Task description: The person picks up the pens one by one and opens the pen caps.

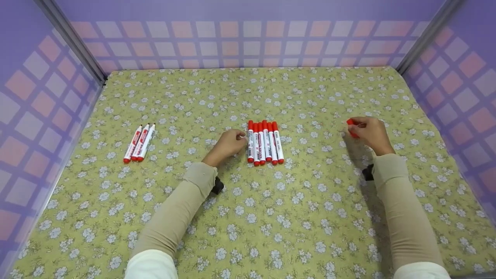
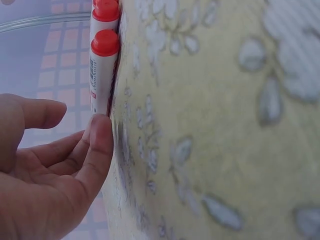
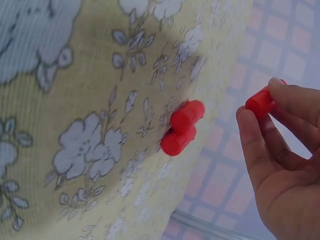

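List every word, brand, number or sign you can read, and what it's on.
None can be read.
Three uncapped markers: printing too small.
Row of capped markers: printing too small; blurred in the left wrist view too.
Loose red caps: no lettering visible.

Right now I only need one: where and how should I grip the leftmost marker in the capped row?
I'd pinch the leftmost marker mid-barrel, coming from its left, where the left hand is: that side has no marker against it, while a neighbouring marker lies close on its right.
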A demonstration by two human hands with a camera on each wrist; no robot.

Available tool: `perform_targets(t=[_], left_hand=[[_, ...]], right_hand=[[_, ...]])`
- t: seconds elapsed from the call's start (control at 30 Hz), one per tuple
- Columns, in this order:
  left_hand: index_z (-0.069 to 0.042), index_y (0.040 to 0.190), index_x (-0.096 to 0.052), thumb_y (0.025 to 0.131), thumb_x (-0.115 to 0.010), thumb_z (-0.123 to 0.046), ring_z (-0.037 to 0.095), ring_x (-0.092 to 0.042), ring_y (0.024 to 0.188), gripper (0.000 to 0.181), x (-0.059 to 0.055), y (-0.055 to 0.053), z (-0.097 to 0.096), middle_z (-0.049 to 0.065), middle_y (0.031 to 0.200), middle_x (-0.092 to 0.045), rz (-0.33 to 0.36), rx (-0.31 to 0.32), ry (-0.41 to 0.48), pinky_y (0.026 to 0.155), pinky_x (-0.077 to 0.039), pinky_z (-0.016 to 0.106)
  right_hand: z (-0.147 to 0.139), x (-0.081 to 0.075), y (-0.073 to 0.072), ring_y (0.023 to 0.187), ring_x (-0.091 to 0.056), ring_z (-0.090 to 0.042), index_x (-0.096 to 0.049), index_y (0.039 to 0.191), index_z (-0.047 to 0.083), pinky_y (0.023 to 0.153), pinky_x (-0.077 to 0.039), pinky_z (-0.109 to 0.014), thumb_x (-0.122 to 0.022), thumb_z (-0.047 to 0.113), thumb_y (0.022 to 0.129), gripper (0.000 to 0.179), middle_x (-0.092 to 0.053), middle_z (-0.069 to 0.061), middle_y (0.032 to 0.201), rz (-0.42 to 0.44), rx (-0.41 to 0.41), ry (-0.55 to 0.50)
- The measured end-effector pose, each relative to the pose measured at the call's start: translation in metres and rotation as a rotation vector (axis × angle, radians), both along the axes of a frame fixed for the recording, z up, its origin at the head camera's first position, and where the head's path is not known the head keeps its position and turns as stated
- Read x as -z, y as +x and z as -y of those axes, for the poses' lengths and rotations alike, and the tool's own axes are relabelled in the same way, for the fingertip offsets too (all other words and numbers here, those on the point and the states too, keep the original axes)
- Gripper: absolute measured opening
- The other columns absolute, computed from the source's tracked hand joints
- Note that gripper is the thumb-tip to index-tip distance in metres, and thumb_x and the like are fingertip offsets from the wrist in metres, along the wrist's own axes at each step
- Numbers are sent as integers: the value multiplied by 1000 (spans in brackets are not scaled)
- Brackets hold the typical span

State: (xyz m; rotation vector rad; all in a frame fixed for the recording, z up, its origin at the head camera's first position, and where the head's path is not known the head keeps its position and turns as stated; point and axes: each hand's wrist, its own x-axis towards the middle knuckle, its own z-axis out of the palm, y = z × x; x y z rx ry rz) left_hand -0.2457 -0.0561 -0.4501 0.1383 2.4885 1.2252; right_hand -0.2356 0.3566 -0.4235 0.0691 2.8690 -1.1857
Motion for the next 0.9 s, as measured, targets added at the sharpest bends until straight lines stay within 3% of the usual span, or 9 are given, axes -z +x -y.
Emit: perform_targets(t=[0.17, 0.33, 0.63, 0.77, 0.9], left_hand=[[-3, 137, -50, 98, -44, -23, 17, -53, 82, 44, 2, -1, -4, 11, 117, -61, 34, -11, 9, 69, -44, 29], [-3, 137, -50, 99, -44, -25, 14, -51, 74, 44, 2, -2, -9, 9, 106, -61, 48, -23, 1, 62, -41, 27], [0, 130, -54, 99, -45, -25, 15, -53, 75, 41, 4, -5, -14, 11, 111, -62, 37, -32, 8, 61, -43, 27], [1, 123, -57, 97, -47, -22, 14, -50, 68, 36, 3, -5, -16, 11, 101, -63, 39, -44, 22, 57, -41, 26], [1, 118, -55, 97, -51, -23, 14, -47, 70, 31, 2, -5, -19, 8, 95, -57, 49, -48, 7, 59, -39, 26]], right_hand=[[-9, 4, -2, 116, -56, -42, -50, 137, -3, 87, -54, -42, -56, 23, 98, 48, -53, -29, 133, 28, 37, 14], [-16, 11, -3, 122, -51, -44, -47, 138, -6, 96, -45, -53, -55, 23, 98, 50, -49, -31, 137, 25, 60, 27], [-25, 16, -6, 124, -48, -47, -44, 138, -10, 100, -42, -56, -51, 22, 100, 50, -46, -34, 137, 103, 108, 23], [-28, 18, -7, 122, -49, -47, -44, 137, -12, 100, -42, -56, -49, 20, 101, 49, -46, -35, 136, 126, 119, 52], [-33, 19, -8, 122, -48, -47, -43, 138, -11, 98, -42, -55, -47, 20, 101, 49, -45, -35, 137, 142, 109, 69]])
